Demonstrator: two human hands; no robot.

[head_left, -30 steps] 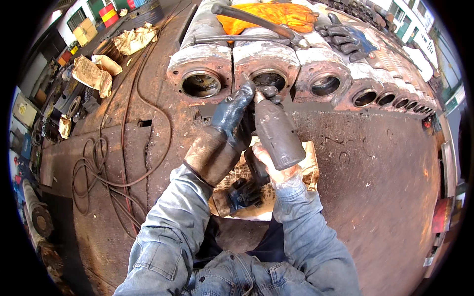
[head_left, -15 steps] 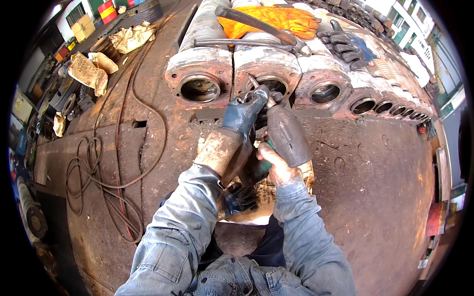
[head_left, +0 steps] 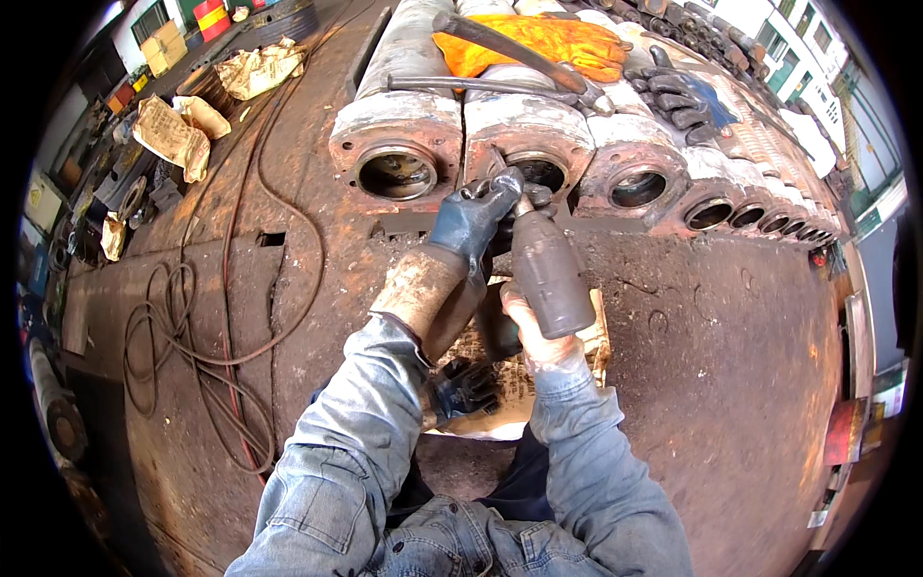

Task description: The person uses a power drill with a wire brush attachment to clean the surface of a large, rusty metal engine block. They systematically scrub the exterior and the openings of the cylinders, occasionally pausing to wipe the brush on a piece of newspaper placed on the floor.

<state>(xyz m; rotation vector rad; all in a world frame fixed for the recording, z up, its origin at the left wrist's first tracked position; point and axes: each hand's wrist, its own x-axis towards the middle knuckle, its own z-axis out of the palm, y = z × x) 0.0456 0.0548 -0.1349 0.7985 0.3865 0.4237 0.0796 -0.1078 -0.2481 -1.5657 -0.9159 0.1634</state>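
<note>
My left hand (head_left: 476, 219), in a dark blue coated glove with a stained cuff, is closed round a thin metal rod (head_left: 496, 158) whose tip pokes out beyond the fingers. The rod is in front of the second metal cylinder (head_left: 481, 159), at the left of its round opening (head_left: 546, 173). Bare, my right hand (head_left: 540, 338) grips a power tool (head_left: 551, 274) with a grey barrel-shaped body. The tool's narrow nose points up to the left fingers. Whether nose and rod join is hidden by the glove.
Several flanged cylinders lie side by side. Upon them rest a hammer (head_left: 510, 50), a long bar (head_left: 461, 84), an orange glove (head_left: 538, 48) and a dark glove (head_left: 673, 91). Hoses (head_left: 183, 332) coil on the floor at left. Another dark glove (head_left: 466, 387) lies on cardboard between my legs.
The power tool's rear end has swung slightly left and down, and my right hand has shifted with it. My left hand stays almost in place. The whole view has shifted a little.
</note>
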